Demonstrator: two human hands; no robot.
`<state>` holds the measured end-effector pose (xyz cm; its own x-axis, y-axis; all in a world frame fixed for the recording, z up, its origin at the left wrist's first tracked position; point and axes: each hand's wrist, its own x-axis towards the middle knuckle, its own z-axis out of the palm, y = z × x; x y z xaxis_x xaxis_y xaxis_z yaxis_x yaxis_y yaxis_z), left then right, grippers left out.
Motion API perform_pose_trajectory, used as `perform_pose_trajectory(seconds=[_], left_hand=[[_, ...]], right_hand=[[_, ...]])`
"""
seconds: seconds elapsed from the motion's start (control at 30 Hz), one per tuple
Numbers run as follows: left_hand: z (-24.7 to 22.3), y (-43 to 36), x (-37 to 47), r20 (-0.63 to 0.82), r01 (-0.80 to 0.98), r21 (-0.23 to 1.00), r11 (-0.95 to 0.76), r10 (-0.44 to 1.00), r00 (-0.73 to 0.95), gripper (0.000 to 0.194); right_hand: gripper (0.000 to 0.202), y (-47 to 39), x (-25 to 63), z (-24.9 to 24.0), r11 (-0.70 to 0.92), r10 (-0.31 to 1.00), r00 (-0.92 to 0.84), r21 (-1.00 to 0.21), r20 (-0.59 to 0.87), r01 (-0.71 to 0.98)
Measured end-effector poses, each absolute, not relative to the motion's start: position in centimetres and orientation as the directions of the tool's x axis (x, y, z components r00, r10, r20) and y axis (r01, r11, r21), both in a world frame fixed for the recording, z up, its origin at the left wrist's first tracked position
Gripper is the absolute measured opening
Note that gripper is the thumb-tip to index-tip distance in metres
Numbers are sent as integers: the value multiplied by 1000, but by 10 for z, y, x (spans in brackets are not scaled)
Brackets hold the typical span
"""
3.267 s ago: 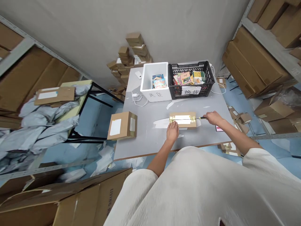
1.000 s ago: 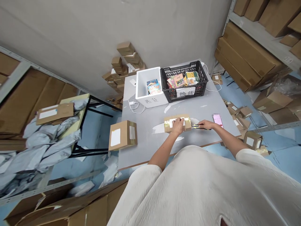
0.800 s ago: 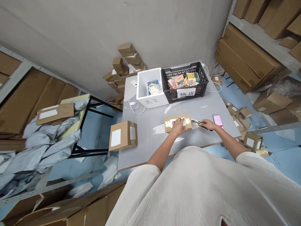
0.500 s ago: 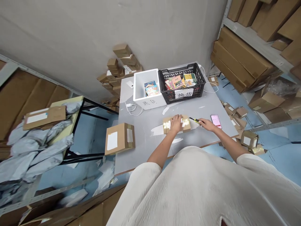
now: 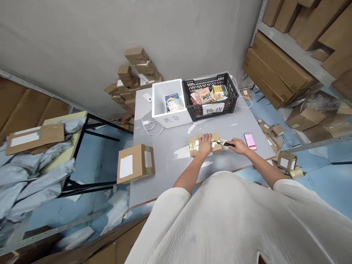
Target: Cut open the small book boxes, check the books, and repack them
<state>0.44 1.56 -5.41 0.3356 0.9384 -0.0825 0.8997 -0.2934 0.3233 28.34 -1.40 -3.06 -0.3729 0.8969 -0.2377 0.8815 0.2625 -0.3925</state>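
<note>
A small cardboard box (image 5: 217,149) with shiny tape strips lies flat on the grey table. My left hand (image 5: 205,144) is laid over the middle of it, fingers reaching to its far edge and holding it down. In my right hand (image 5: 238,145), closed around its handle, is a yellow-and-black utility knife (image 5: 226,144). The knife points left, and its tip is at the tape near the right end of the box. Whether the blade is in the tape I cannot tell. A phone (image 5: 250,141) with a pink screen lies just right of my right hand.
Behind the box stand a white foam box (image 5: 172,121) and a black plastic crate (image 5: 211,110), both with books inside. A larger carton (image 5: 132,165) sits at the table's (image 5: 165,176) left edge. A white cable (image 5: 156,132) lies near the foam box. Shelves with cartons rise at the right.
My right hand has moved left with the utility knife, bringing its tip from beside the box onto its right end. My left hand stays on the box. The view has shifted slightly.
</note>
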Motion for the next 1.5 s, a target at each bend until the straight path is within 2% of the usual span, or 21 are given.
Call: perform_pose_trajectory(seconds=[0.33,0.43,0.53,0.77,0.9,1.03,1.13,1.37,1.5], left_hand=[[-60,9,5,-57,906,326,-269,951,303,69],[-57,6,6,-66,906,331,-265,951,302,70],[-56,6,6,-73,908,329,-259,952,298,68],[-50,-6,-10,-118,914,355,-196,961,252,64],[-43,-36,-31,-110,940,333,-78,987,120,66],[-43,-64,-45,-116,936,351,-29,990,74,52],[-47,-74,-51,-169,924,382,-20,981,91,40],[-58,-60,-51,-109,887,461,13,993,42,39],[-60,-36,-50,-88,842,539,-18,993,77,40]], right_hand=[[53,-21,282,-50,226,947,-286,-333,-144,915],[56,-12,296,-54,118,982,-159,-330,-99,936],[58,1,306,-57,18,995,-52,-389,-79,921],[51,21,281,-59,70,982,-145,-482,-119,874],[49,39,248,-59,168,959,-270,-583,-92,795],[48,60,212,-56,253,927,-368,-594,-79,764],[44,67,193,-54,276,897,-420,-573,-135,772],[45,55,197,-49,174,921,-322,-503,-222,846],[42,39,209,-52,94,922,-288,-571,-258,815]])
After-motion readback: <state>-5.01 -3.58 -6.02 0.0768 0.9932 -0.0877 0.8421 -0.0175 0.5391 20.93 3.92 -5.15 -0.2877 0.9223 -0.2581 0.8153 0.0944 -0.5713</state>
